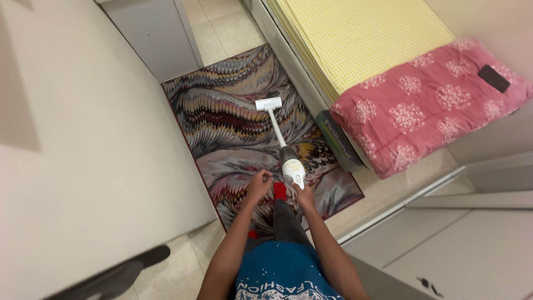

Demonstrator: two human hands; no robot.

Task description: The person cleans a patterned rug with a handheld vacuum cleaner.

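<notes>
A white stick vacuum cleaner [280, 145] stands on a swirl-patterned rug [233, 122], its flat head pointing away from me toward the far end of the rug. My right hand [304, 195] grips the vacuum's handle at its near end. My left hand [259, 184] hovers just left of the handle with the fingers loosely curled, holding nothing. Below the hands I see my blue shirt, dark trousers and a red sock on the rug.
A bed with a yellow checked sheet [361, 33] and a pink flowered cushion [433, 105] lies to the right; a dark phone [493, 78] rests on the cushion. A white wall [83, 139] bounds the left. White cabinet panels [455, 244] stand near right.
</notes>
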